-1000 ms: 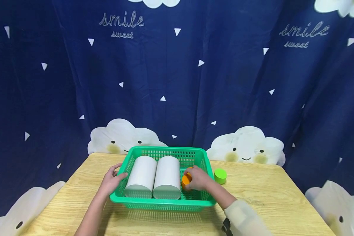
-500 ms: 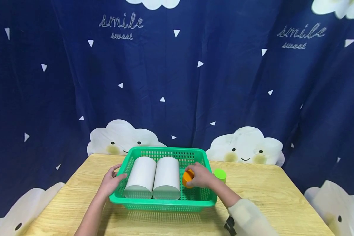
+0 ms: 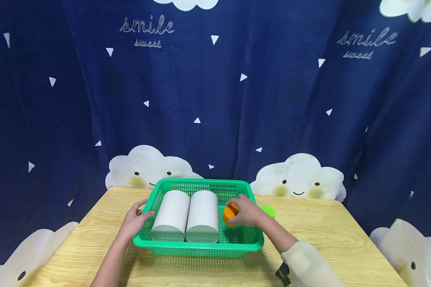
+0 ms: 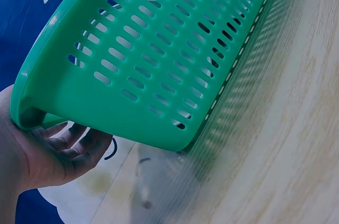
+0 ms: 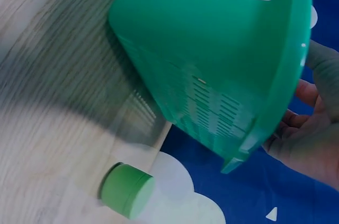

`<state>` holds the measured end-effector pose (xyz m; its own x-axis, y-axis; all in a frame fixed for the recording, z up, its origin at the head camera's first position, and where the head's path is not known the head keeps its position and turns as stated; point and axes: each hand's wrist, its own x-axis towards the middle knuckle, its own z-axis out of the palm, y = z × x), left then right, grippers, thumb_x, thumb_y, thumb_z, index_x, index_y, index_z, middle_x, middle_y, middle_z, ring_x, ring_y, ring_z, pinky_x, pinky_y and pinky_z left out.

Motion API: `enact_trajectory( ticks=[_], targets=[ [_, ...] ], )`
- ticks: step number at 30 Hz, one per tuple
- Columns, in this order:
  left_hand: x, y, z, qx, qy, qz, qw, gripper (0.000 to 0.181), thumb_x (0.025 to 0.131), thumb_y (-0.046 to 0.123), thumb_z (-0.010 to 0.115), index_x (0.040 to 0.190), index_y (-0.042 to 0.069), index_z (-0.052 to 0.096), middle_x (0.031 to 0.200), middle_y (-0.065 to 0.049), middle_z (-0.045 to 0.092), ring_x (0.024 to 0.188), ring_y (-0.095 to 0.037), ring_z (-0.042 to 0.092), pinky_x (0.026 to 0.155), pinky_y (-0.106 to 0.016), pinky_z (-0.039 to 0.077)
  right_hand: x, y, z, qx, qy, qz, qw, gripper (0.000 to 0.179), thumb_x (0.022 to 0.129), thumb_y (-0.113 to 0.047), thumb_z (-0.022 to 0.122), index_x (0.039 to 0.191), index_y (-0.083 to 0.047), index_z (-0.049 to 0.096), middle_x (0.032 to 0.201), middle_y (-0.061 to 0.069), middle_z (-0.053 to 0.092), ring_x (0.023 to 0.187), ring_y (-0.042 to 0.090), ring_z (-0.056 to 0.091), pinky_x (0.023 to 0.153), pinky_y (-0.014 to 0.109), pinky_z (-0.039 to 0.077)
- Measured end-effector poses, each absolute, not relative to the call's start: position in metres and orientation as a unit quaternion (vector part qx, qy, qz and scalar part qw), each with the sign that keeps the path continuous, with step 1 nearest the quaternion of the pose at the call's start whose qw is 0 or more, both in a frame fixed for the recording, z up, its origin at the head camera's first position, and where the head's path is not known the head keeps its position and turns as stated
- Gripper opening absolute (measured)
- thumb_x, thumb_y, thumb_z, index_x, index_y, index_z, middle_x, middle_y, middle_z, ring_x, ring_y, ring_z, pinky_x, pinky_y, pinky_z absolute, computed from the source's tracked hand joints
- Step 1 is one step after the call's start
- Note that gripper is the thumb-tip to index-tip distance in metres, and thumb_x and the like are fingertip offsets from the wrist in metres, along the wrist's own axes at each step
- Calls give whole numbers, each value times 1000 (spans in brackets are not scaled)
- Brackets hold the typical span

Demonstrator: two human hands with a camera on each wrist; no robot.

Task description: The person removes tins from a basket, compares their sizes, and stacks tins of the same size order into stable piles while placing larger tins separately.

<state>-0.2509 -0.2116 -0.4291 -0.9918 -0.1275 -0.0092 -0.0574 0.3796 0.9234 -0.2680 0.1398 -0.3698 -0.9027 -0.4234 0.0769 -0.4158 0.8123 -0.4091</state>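
A green plastic basket [image 3: 197, 246] stands on the table. My left hand [image 3: 133, 220] grips its left rim, with the fingers curled under the outside in the left wrist view. Inside lie two large white cylinders [image 3: 171, 211] side by side. My right hand [image 3: 247, 211] reaches over the right rim and pinches an orange cylinder block [image 3: 229, 215] between thumb and fingers, in the basket's right part. In the right wrist view the basket wall hides that block and part of the hand. Just outside the right wall, a light green cylinder block [image 5: 127, 189] sits on the table.
The wooden table [image 3: 319, 239] extends to both sides and in front of the basket. Behind its far edge hangs a dark blue curtain [image 3: 215, 87] with clouds and triangles. The basket's perforated right wall [image 5: 201, 75] stands between the green block and the basket's inside.
My right hand has shifted slightly right and up with the orange cylinder block, and its forearm now covers more of the green block. My left hand and the basket have hardly moved.
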Motion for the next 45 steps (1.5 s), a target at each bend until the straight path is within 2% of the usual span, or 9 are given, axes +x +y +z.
enact_trajectory(
  ticks=[14,34,45],
  targets=[
    [-250,-212,-428,56,-830,-554,31,60,93,21,54,143,0,27,124,-32,49,96,-32,61,72,-41,55,-264,148,-350,-222,952,-211,-16,43,70,-17,79,110,-11,65,101,6,54,81,16,47,71,30,44],
    [-251,-212,-427,58,-832,-551,24,62,93,23,54,144,1,26,127,-33,48,100,-35,60,72,-41,55,-272,166,-341,-214,954,-208,-33,46,72,-22,77,114,-10,64,98,7,55,81,16,47,70,29,43],
    [-251,-212,-429,55,-832,-551,28,61,93,22,54,143,1,27,126,-33,49,100,-35,60,73,-41,55,-273,179,-335,-213,952,-213,-50,46,71,-22,77,114,-9,64,103,10,57,92,23,52,80,37,46]
  ],
)
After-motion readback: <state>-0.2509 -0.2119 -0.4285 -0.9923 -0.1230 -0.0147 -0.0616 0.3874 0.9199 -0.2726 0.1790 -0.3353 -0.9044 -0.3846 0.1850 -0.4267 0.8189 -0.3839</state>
